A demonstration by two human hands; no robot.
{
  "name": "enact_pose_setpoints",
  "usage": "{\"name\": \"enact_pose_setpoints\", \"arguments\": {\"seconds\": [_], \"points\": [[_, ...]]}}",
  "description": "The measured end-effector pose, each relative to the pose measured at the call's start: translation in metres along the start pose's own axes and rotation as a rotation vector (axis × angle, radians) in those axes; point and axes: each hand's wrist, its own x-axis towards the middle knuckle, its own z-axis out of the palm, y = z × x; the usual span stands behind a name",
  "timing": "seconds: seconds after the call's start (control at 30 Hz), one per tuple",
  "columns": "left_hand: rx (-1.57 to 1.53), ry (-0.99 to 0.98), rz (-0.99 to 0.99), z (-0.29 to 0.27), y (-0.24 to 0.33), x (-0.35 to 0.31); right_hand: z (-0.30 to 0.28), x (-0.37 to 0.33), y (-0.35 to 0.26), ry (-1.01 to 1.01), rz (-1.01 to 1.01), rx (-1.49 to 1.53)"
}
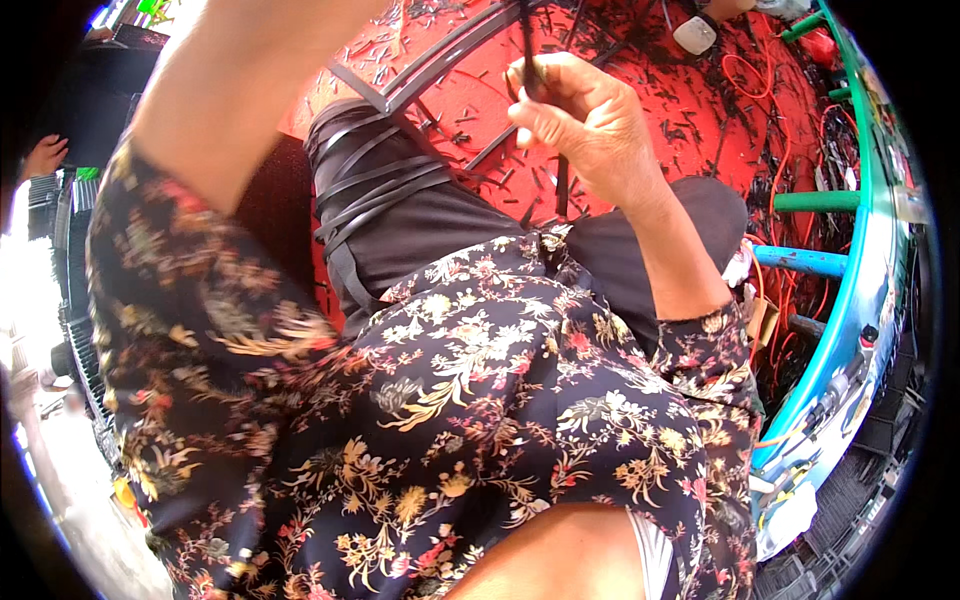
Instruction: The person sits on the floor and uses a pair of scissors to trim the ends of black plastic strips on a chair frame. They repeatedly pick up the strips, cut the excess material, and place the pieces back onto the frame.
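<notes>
My right hand (590, 115) is raised above my lap, thumb and fingers pinched on a narrow black strip (528, 45). The strip runs up out of the top of the picture, and a dark length (562, 185) hangs below the hand. My left forearm (225, 100) reaches up past the upper edge, so the left hand is out of sight. Several flat black strips (385, 195) lie loosely across my left thigh. Just beyond that knee is an angular dark frame (440, 60), partly cut off by the top edge.
Short black offcuts are scattered over the red floor (480, 150). On the right curves a green and blue metal rail (870, 200) with crossbars and orange cords (775, 190). Another person's hand (46, 155) shows at the far left, near stacked dark strips (75, 240).
</notes>
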Motion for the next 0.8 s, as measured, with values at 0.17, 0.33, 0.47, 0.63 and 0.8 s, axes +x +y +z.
{"name": "enact_pose_setpoints", "arguments": {"seconds": [0.17,0.33,0.47,0.63,0.8], "points": [[0.178,0.517,0.019,-0.077,0.041,-0.042,-0.01,0.019,0.013,-0.232,0.077,-0.132],[0.184,0.549,-0.147,-0.193,0.066,-0.129,-0.044,0.023,0.031,-0.131,-0.07,-0.593],[0.288,1.046,-0.192,-0.231,0.095,-0.234,-0.079,0.006,0.043,-0.181,-0.11,-0.895],[0.411,1.543,-0.355,-0.245,0.105,-0.379,-0.075,0.01,0.047,-0.262,-0.145,-1.008],[0.365,1.863,-0.417,-0.253,0.104,-0.488,-0.012,0.033,0.022,-0.272,-0.391,-0.878]]}}
